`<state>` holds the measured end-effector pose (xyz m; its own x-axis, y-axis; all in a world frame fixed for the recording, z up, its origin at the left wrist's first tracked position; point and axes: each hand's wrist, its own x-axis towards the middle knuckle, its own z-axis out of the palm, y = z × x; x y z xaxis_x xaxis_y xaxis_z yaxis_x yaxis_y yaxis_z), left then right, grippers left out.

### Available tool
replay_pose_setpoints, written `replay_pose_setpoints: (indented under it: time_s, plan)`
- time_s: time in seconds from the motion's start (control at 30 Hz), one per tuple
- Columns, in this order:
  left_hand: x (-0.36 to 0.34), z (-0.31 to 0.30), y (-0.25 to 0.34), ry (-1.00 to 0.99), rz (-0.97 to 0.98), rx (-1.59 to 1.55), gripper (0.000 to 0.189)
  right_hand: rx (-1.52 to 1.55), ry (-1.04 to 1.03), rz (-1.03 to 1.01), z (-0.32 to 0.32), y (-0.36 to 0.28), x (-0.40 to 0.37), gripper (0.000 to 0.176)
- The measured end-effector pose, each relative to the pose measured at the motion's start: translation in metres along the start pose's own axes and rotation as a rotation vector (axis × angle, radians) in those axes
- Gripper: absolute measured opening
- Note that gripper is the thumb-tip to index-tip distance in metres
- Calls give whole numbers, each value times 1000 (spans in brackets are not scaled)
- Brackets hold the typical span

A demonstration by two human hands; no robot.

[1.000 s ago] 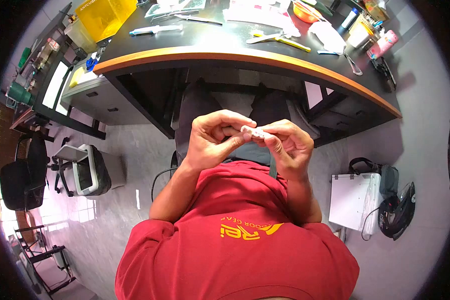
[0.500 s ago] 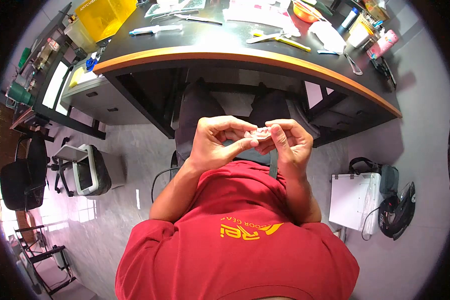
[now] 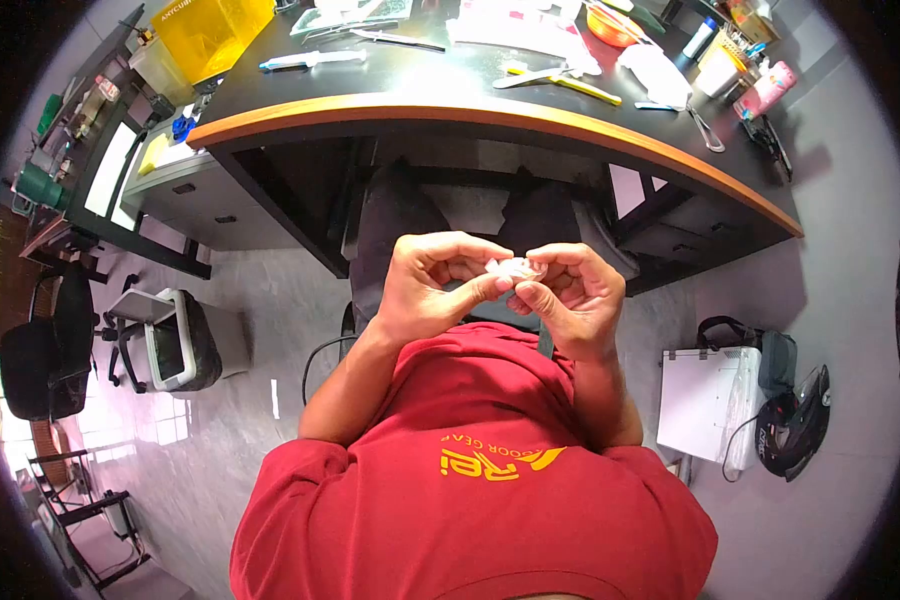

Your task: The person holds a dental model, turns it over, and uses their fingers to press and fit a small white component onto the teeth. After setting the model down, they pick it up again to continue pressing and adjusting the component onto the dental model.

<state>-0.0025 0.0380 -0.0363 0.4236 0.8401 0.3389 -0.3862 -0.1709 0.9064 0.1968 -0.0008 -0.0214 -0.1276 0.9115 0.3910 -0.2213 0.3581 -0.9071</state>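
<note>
A small pale, whitish-pink piece (image 3: 515, 268) is held between both hands above my lap, in front of the red shirt. My left hand (image 3: 440, 285) pinches its left side, with the thumb below and the fingers above. On its right side my right hand (image 3: 578, 295) has thumb and bent fingers closed on it. The fingertips cover part of the piece, and its exact shape is too small to make out.
Ahead stands a black desk with an orange edge (image 3: 390, 103). On it lie a syringe (image 3: 313, 60), a yellow-handled tool (image 3: 590, 89), a white cloth (image 3: 656, 76) and an orange bowl (image 3: 610, 27). A bin (image 3: 175, 340) is at left, a white case (image 3: 708, 400) at right.
My right thumb has moved down and left, from the front of the piece to its lower edge. The piece has turned slightly between the fingers. My left hand has barely moved.
</note>
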Motion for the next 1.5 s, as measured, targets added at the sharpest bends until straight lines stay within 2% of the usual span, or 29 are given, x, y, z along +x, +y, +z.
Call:
replay_pose_setpoints:
  time_s: [0.37, 0.87, 1.2, 1.5]
  plan:
    - [0, -3, -2, -16, 46, 55, 26, -3, -4, -1, 0, 0, -1, 35]
    - [0, -1, -1, 1, 31, 79, 27, 10, -15, 14, -2, 3, -1, 27]
    - [2, 5, 2, 55, 64, 33, 28, -12, -26, -27, -2, 3, 1, 28]
    - [1, 0, 1, 3, 72, 85, 24, -16, -26, -7, -1, 2, 0, 29]
